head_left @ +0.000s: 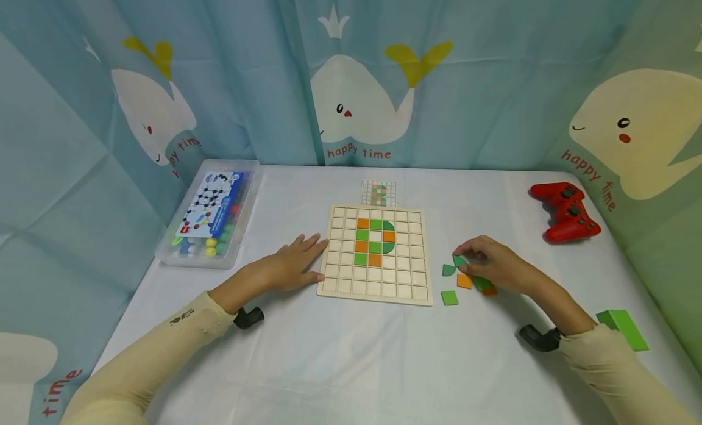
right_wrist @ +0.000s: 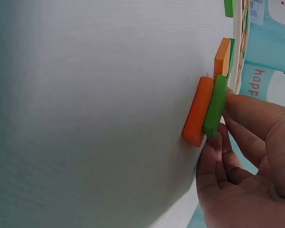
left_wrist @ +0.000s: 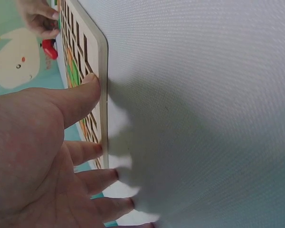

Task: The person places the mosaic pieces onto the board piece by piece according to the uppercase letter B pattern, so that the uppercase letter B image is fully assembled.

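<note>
A wooden grid board (head_left: 340, 285) lies on the table, with orange, light green and dark green tiles set in a P-like pattern. My left hand (head_left: 296, 263) rests at its left edge, fingers spread and mostly straight. In the left wrist view the thumb of that hand (left_wrist: 38, 142) touches the board's rim (left_wrist: 103, 61). My right hand (head_left: 496, 263) pinches a dark green quarter-round tile (head_left: 459, 261) to the right of the board. Around it lie another quarter-round tile (head_left: 448, 270), orange square tiles (head_left: 464, 281) and light green square tiles (head_left: 450, 298). One light green tile (right_wrist: 216, 107) leans on an orange one (right_wrist: 198, 111).
A small pattern card (head_left: 379, 193) lies behind the board. At the back left is a clear plastic case (head_left: 236, 254) of colored balls. A red game controller (head_left: 565, 211) and a green block (head_left: 623, 329) are on the right. Whale-print curtains (head_left: 247, 77) surround the table.
</note>
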Demonstrator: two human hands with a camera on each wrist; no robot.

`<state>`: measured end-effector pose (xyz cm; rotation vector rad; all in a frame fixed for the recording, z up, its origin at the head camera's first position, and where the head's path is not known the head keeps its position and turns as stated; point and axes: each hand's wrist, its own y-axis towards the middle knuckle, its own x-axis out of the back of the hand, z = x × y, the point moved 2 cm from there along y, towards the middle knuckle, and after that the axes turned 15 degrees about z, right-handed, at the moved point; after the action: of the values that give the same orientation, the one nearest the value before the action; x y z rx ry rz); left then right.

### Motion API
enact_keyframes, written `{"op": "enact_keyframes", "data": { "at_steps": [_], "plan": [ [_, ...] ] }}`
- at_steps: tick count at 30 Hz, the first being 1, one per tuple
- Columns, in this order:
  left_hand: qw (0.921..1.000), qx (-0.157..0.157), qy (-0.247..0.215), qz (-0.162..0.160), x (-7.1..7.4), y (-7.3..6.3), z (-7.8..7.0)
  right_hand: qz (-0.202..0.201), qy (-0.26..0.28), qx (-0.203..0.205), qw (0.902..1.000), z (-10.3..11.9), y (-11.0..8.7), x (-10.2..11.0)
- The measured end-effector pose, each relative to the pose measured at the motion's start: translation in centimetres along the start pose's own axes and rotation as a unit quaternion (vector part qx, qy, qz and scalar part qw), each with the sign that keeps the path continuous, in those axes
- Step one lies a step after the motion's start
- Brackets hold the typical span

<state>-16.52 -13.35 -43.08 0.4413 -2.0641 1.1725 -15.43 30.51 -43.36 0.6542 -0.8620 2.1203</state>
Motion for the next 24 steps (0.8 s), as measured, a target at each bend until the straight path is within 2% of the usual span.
{"op": "enact_keyframes", "data": {
  "at_steps": [10, 14, 19, 24],
  "plan": [
    [1.0000, -0.002, 0.000, -0.001, 0.0, -0.1, -0.2, -0.016, -0.052, -0.014, 0.9984, 0.4, 0.4, -0.2],
    [1.0000, 0.003, 0.004, 0.002, 0.1, -0.3, -0.3, -0.023, -0.053, -0.009, 0.9983, 1.1, 0.5, -0.2],
    [0.9999, 0.006, 0.005, 0.006, 0.2, -0.3, -0.3, -0.035, -0.036, 0.016, 0.9986, 3.3, 1.5, -0.9],
    [1.0000, 0.004, 0.006, 0.002, 0.1, -0.3, -0.3, -0.030, -0.033, 0.044, 0.9980, 6.2, 3.2, -2.4]
  ]
}}
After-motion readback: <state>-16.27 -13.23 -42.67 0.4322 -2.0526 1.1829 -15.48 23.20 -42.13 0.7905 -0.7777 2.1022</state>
